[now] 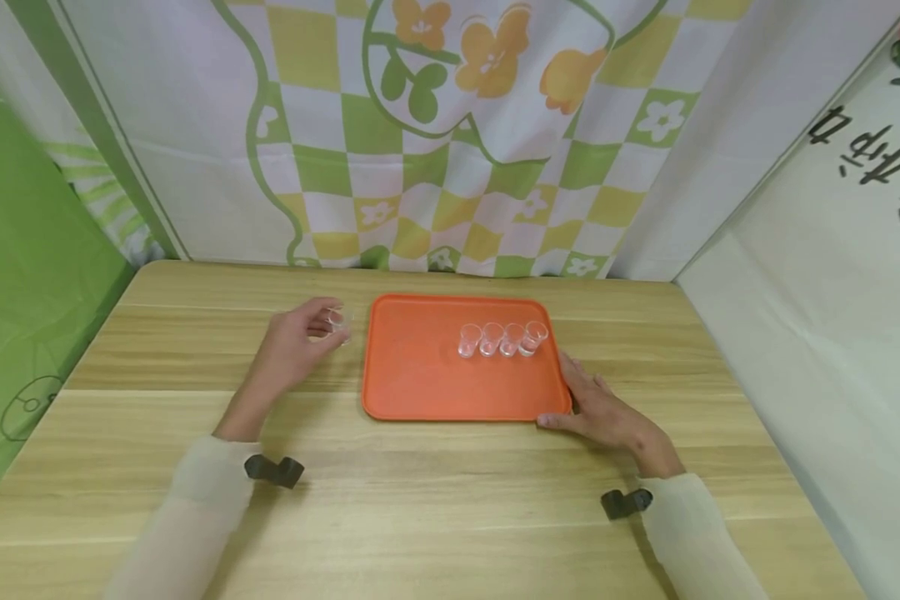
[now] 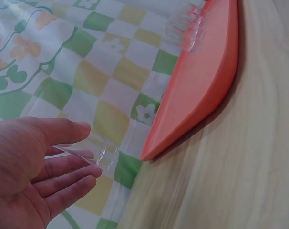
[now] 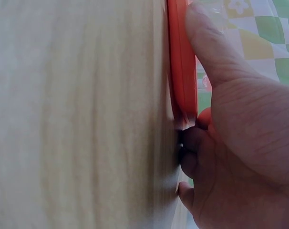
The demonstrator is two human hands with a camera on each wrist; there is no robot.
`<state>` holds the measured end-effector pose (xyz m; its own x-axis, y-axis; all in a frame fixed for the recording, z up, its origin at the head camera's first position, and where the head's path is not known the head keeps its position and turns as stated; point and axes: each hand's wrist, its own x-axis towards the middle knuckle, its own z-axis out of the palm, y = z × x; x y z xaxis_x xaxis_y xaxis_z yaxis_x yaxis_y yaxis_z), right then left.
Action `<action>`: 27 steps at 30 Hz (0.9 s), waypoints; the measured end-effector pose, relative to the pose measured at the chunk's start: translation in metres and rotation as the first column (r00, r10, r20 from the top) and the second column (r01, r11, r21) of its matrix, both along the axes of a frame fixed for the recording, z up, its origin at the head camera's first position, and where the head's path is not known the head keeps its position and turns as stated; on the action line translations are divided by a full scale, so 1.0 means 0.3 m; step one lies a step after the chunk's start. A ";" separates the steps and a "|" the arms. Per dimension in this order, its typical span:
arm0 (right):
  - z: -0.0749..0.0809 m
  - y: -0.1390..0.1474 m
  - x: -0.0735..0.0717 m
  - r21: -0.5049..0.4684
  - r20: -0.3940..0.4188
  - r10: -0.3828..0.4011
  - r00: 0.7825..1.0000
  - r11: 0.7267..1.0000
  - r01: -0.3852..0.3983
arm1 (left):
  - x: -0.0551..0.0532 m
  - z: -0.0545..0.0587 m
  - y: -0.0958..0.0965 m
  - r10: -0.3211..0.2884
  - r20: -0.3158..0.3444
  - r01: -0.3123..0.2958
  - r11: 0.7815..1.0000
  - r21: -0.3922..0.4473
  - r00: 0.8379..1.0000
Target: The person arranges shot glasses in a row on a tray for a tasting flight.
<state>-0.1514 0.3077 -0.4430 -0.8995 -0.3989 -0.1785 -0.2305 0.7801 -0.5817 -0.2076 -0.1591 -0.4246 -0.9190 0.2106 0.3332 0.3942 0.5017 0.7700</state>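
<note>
A small clear shot glass (image 1: 337, 318) is pinched between the thumb and fingers of my left hand (image 1: 294, 340), just left of the orange tray (image 1: 420, 379). In the left wrist view this glass (image 2: 102, 155) lies tilted sideways across the fingers, its body see-through. My right hand (image 1: 607, 412) grips the tray's near right corner, thumb at the front edge and fingers along the right side. The right wrist view shows the thumb (image 3: 216, 47) over the tray's rim (image 3: 182, 71). Several matching shot glasses (image 1: 492, 340) stand upright in a row on the tray's right half.
The tray lies on a wooden table (image 1: 420, 508) whose far edge meets a checked, flowered curtain (image 1: 450, 183). A green cloth (image 1: 30, 275) hangs at the left, and a white wall with black writing (image 1: 832, 275) bounds the right.
</note>
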 end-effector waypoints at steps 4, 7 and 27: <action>0.004 -0.003 0.000 -0.002 0.002 0.000 1.000 1.000 0.000 | -0.004 -0.012 0.023 -0.022 0.026 0.022 1.000 0.015 0.999; 0.005 -0.003 0.001 0.001 0.012 0.001 1.000 1.000 -0.001 | -0.008 -0.018 0.042 -0.033 0.050 0.033 0.999 0.008 0.998; 0.001 0.002 0.002 0.011 0.004 -0.001 1.000 1.000 0.001 | -0.036 -0.065 0.233 -0.121 0.102 0.121 0.993 0.010 0.987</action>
<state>-0.1509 0.3084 -0.4429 -0.8990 -0.3962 -0.1865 -0.2278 0.7868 -0.5736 -0.2183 -0.0891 -0.4442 -0.9161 0.3217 0.2393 0.3707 0.4523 0.8112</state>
